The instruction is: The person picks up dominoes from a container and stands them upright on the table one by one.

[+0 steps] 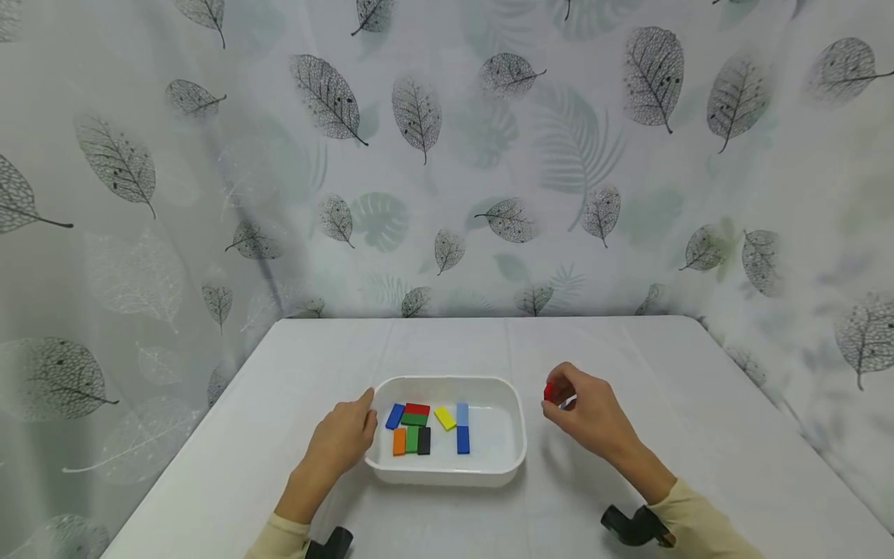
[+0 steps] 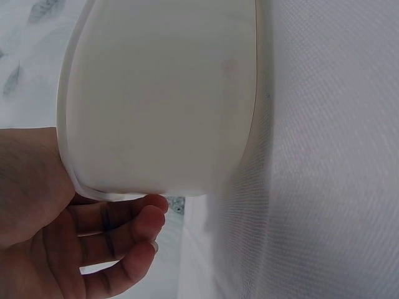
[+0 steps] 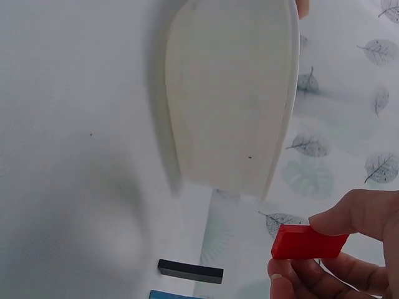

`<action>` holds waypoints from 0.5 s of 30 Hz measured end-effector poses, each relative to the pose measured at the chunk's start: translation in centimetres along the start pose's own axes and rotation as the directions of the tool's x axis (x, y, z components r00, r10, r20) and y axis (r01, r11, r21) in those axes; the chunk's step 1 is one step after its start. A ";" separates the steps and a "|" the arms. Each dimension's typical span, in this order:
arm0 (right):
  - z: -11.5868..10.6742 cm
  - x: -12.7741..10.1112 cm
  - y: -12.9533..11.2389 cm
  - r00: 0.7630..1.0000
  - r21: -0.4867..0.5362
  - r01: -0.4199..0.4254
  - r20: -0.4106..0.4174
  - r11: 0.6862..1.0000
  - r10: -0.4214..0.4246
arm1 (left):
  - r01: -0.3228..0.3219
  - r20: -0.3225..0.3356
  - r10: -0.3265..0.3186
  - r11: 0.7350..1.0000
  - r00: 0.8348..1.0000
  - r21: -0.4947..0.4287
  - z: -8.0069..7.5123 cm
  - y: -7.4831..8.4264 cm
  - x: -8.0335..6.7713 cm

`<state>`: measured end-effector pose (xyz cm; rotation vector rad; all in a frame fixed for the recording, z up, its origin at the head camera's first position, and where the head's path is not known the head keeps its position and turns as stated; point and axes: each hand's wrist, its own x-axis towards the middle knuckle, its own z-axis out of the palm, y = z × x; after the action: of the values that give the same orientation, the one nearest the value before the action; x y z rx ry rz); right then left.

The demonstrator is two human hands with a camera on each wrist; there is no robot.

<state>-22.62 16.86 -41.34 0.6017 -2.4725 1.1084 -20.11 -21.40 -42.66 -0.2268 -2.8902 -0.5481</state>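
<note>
My left hand (image 1: 341, 436) holds the left rim of a white plastic tray (image 1: 447, 479). In the left wrist view, its fingers (image 2: 118, 243) are curled against the outside of the tray's end wall. Right of the tray, my right hand (image 1: 590, 411) pinches a flat red rectangular block (image 3: 308, 243) between thumb and fingers, raised above the table. Several coloured blocks lie in the tray: a red block (image 1: 417, 408), a yellow block (image 1: 445, 418), an orange block (image 1: 399, 442), a black block (image 1: 424, 441), a light blue block (image 1: 462, 414), plus green and blue ones.
In the right wrist view, a black block (image 3: 190, 271) and a blue block (image 3: 171, 294) lie on the table beyond the tray's end; in the head view the right hand mostly covers that spot. A white cloth covers the table (image 1: 447, 345). Leaf-printed curtains (image 1: 447, 155) hang behind and beside it.
</note>
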 end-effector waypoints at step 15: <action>-1.2 -0.7 2.0 1.000 -0.026 -0.018 -0.017 1.000 0.017 | 0.007 0.007 -0.007 1.000 1.000 -0.007 -0.2 0.2 0.0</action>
<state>-22.90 19.15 -42.15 0.5618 -2.4785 1.0813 -20.04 -21.27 -42.37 -0.2202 -2.8972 -0.5596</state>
